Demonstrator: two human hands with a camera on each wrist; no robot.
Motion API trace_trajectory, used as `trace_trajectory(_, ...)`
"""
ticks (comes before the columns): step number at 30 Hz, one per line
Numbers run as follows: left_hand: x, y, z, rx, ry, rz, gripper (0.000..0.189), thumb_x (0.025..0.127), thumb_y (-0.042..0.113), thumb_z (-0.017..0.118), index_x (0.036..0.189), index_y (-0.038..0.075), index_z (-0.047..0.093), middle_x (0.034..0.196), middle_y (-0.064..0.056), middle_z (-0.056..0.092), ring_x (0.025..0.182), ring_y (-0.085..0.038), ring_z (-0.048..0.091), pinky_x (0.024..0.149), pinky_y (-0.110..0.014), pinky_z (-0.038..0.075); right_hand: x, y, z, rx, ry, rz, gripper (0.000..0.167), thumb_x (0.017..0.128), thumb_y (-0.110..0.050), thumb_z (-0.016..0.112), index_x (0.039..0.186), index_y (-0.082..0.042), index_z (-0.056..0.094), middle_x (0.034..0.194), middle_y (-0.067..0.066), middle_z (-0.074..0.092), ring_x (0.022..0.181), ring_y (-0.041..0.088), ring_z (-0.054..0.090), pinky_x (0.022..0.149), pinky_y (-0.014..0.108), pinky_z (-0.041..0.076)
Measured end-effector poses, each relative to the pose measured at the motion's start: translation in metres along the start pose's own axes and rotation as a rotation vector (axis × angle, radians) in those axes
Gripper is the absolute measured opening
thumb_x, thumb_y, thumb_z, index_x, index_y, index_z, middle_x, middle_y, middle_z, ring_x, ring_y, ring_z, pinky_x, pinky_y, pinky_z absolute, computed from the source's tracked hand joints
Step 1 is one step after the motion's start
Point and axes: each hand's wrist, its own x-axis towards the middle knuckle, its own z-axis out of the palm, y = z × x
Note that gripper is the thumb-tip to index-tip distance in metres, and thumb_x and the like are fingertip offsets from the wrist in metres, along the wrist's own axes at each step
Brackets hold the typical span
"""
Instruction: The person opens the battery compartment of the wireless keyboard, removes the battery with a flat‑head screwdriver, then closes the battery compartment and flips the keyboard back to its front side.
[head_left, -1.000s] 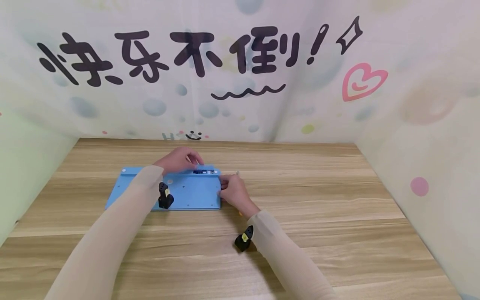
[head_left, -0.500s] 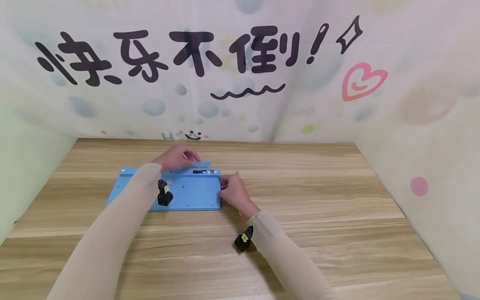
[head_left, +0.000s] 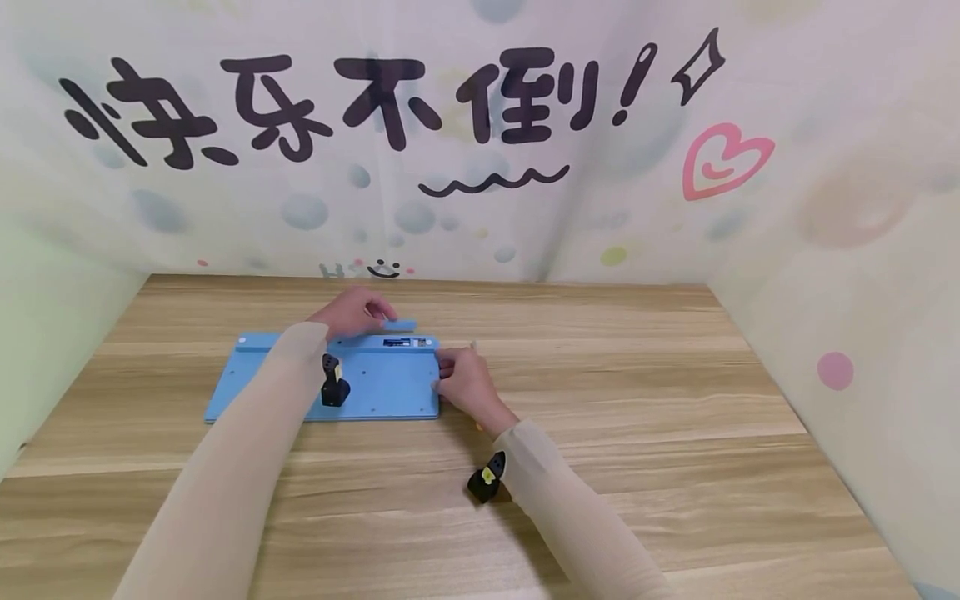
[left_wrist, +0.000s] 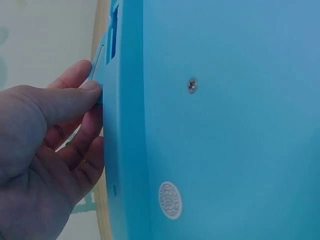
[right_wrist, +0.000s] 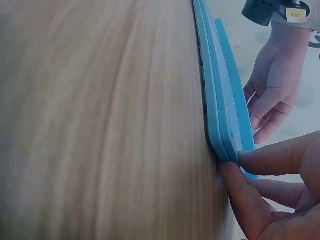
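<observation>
A light blue keyboard (head_left: 393, 385) lies underside up on the table, showing screws and a raised strip along its far edge. At the strip's right end the battery compartment (head_left: 397, 342) is uncovered, its inside dark. My left hand (head_left: 351, 313) pinches the small blue battery cover (head_left: 402, 325) between thumb and fingers, just beyond that compartment. The left wrist view shows the cover (left_wrist: 98, 62) tilted beside the strip's outer edge. With thumb and fingers, my right hand (head_left: 468, 381) grips the keyboard's right edge; the right wrist view shows the thumb above and a finger below that corner.
The wood-grain table (head_left: 637, 400) meets a printed cloth backdrop (head_left: 480, 217) behind the keyboard. Black wrist cameras sit on both sleeves, the left camera (head_left: 334, 383) over the keyboard and the right camera (head_left: 486, 479) over the table. Small orange bits show beside the right wrist.
My left hand has lifted the battery cover off the compartment and drawn it slightly back and left, uncovering more of the opening. My right hand keeps its grip on the keyboard's edge.
</observation>
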Motion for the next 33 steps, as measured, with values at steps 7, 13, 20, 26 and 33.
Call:
trace_trajectory(7,0.002,-0.001,0.002,-0.005,0.025,-0.008,0.02,0.087,-0.006,0.053,0.102,-0.002,0.066,0.099,-0.017,0.059,0.089,-0.027,0.051,0.08,-0.039,0.044,-0.001,0.001,0.0,0.015,0.0,0.007,0.05,0.078,0.008,0.065,0.126,0.003,0.051,0.105,0.013,0.058,0.089,0.019,0.056,0.066,0.022,0.052)
trace_trajectory(13,0.003,-0.003,0.004,0.007,0.062,-0.042,0.021,0.087,-0.005,0.053,0.103,0.0,0.065,0.104,-0.017,0.059,0.093,-0.029,0.052,0.083,-0.041,0.044,0.0,0.0,0.0,0.004,0.006,0.001,0.05,0.078,0.008,0.066,0.126,0.003,0.052,0.105,0.012,0.058,0.089,0.019,0.056,0.067,0.022,0.051)
trace_trajectory(20,0.005,-0.005,0.006,0.01,0.095,-0.083,0.021,0.088,-0.003,0.053,0.104,0.001,0.066,0.107,-0.017,0.059,0.096,-0.03,0.052,0.086,-0.043,0.043,-0.001,-0.001,0.001,-0.025,0.015,-0.006,0.05,0.079,0.007,0.066,0.126,0.002,0.052,0.106,0.012,0.059,0.089,0.018,0.056,0.068,0.021,0.051)
trace_trajectory(26,0.004,-0.004,0.009,0.013,0.107,-0.09,0.02,0.088,-0.003,0.054,0.104,0.0,0.065,0.106,-0.017,0.059,0.096,-0.03,0.052,0.086,-0.044,0.043,-0.001,-0.001,0.001,-0.026,0.023,-0.003,0.049,0.079,0.007,0.066,0.126,0.002,0.052,0.105,0.012,0.058,0.088,0.018,0.055,0.068,0.021,0.051)
trace_trajectory(33,0.006,-0.006,0.012,0.012,0.109,-0.095,0.02,0.087,-0.003,0.055,0.103,0.001,0.066,0.105,-0.016,0.059,0.096,-0.03,0.052,0.085,-0.043,0.043,-0.001,0.0,0.002,-0.021,0.026,0.0,0.048,0.079,0.008,0.065,0.125,0.003,0.053,0.106,0.012,0.059,0.089,0.018,0.056,0.066,0.02,0.051)
